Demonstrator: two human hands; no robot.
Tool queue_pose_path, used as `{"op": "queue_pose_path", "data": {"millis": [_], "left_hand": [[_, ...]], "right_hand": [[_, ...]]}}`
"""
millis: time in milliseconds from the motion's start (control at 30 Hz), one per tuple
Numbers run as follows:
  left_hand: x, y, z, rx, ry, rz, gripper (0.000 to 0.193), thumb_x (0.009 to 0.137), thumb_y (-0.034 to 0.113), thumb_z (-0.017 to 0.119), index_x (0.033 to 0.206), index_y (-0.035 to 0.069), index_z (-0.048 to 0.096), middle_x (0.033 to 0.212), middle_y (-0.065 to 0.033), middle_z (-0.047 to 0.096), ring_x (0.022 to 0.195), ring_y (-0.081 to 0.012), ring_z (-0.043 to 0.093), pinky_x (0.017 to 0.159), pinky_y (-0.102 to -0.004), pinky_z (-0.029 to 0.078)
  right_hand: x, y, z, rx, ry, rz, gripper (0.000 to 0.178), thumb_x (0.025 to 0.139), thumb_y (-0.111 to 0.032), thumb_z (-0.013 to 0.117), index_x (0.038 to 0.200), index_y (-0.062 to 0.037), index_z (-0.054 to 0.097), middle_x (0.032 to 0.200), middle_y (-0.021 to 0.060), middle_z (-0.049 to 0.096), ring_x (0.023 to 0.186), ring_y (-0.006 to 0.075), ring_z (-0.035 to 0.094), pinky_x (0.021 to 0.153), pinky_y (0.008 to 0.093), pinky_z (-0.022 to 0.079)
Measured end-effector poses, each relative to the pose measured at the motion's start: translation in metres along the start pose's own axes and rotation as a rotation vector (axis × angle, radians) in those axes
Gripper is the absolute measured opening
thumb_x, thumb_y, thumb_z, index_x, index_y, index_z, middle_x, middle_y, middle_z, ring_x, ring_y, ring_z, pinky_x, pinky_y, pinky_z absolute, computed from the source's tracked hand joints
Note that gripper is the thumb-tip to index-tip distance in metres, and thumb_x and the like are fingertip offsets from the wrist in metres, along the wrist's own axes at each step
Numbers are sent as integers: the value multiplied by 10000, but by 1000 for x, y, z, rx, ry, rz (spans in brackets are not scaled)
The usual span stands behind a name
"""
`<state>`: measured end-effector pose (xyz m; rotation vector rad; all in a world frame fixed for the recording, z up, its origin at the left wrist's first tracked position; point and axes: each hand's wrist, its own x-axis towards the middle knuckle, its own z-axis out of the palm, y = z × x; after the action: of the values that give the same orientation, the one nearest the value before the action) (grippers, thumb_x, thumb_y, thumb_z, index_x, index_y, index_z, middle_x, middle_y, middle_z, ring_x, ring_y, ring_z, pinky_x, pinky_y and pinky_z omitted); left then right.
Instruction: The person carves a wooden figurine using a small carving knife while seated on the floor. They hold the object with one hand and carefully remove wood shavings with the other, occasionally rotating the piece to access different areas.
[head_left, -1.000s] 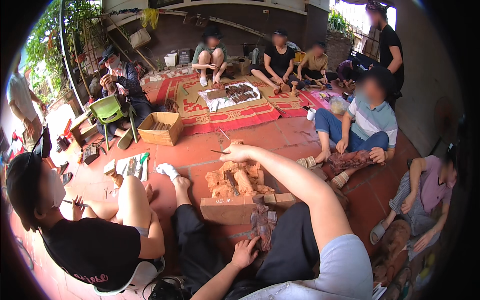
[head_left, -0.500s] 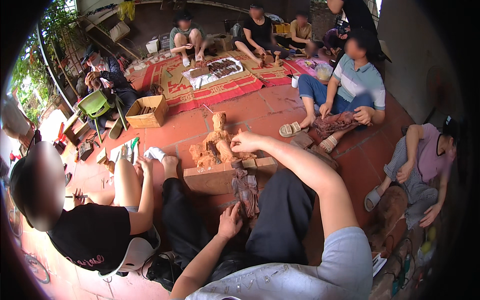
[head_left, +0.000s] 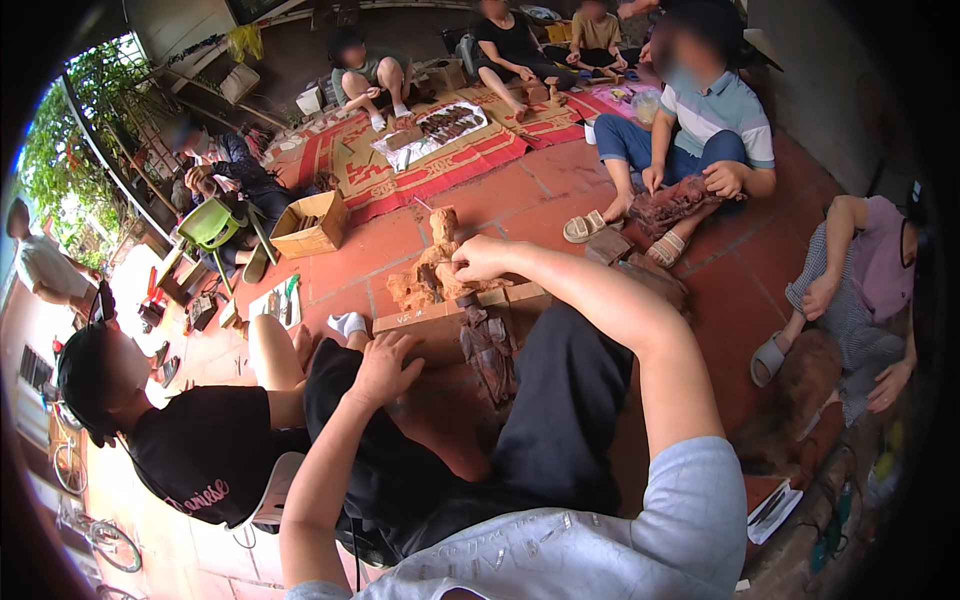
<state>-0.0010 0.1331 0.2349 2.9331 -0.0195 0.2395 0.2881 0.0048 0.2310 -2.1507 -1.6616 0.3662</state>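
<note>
My left hand [head_left: 388,370] lies on my left knee with its fingers spread, holding nothing. My right arm reaches forward, and its hand [head_left: 482,258] is at the side of a pale orange-brown wood carving [head_left: 437,262] with an upright figure. Its fingers are bent together; whatever they may hold is too small to make out. That carving sits on a thick wooden block [head_left: 425,338]. Between my knees a dark reddish-brown carved figure [head_left: 488,350] leans against the block's near side, touched by neither hand.
A person in a black shirt [head_left: 215,450] sits close on my left. Another at the right front handles a dark carving [head_left: 672,208]. A cardboard box [head_left: 310,225], a green chair [head_left: 207,224], sandals [head_left: 590,226] and a red patterned mat [head_left: 420,180] lie farther off.
My left hand has moved from beside the dark figure up and left onto my knee. My right hand has shifted slightly along the pale carving. The person on my left has leaned away.
</note>
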Motion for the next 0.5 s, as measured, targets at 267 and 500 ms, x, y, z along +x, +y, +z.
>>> {"op": "queue_pose_path", "data": {"millis": [267,500], "left_hand": [[17,-53,-114,176,-178,-189,443,813,282,654,1215,99,625,1170,-164,630,1150,-352,568,1003,-451,433],[42,-74,-126,141,-185,-215,478,813,285,652,1247,90,608,1181,-162,634,1146,-318,585,989,-430,457]], "right_hand": [[-9,-14,-1,15,-30,1,330,854,-349,646,1041,-83,705,987,158,712,946,320,678,834,415,515],[-2,-20,13,52,-25,79,216,814,-336,656,930,-158,694,863,90,704,839,278,674,746,412,516]]}}
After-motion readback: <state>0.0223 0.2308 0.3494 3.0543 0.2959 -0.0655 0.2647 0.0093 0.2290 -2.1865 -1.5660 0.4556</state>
